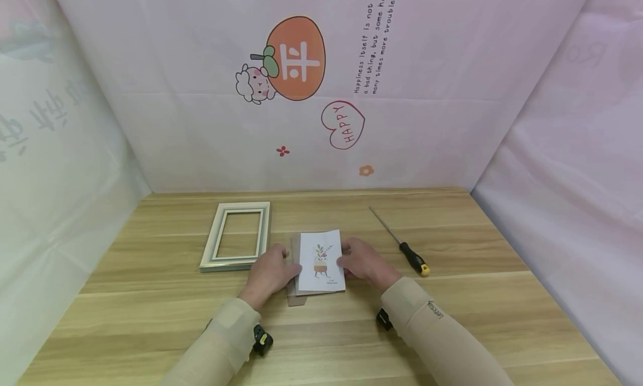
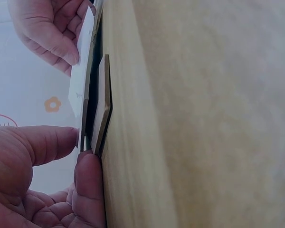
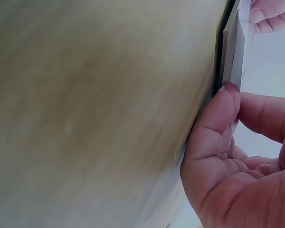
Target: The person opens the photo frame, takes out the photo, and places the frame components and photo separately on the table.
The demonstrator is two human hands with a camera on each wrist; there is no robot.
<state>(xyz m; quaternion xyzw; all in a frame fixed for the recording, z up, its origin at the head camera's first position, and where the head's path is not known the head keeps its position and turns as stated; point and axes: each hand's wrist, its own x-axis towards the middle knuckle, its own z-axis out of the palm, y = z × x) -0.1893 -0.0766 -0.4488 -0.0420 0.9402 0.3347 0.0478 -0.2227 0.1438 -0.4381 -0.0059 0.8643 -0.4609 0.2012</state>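
A white card (image 1: 320, 277) printed with a potted plant lies face up between my hands, over a thin clear sheet (image 1: 292, 244) and a brownish-grey backing board (image 1: 297, 301) that shows below it. My left hand (image 1: 269, 273) pinches the left edge of this stack, thumb on top and fingers beneath. At the opposite edge, my right hand (image 1: 365, 260) grips the card and the layer under it between thumb and fingers. In the left wrist view the backing's stand leg (image 2: 103, 107) sticks out below the stack, close over the table.
An empty picture frame (image 1: 217, 238), cream with a silvery inner border, lies left of my left hand. To the right, a screwdriver (image 1: 413, 257) with a black and yellow handle points away. White printed cloth (image 1: 211, 146) walls in the wooden table (image 1: 452, 330).
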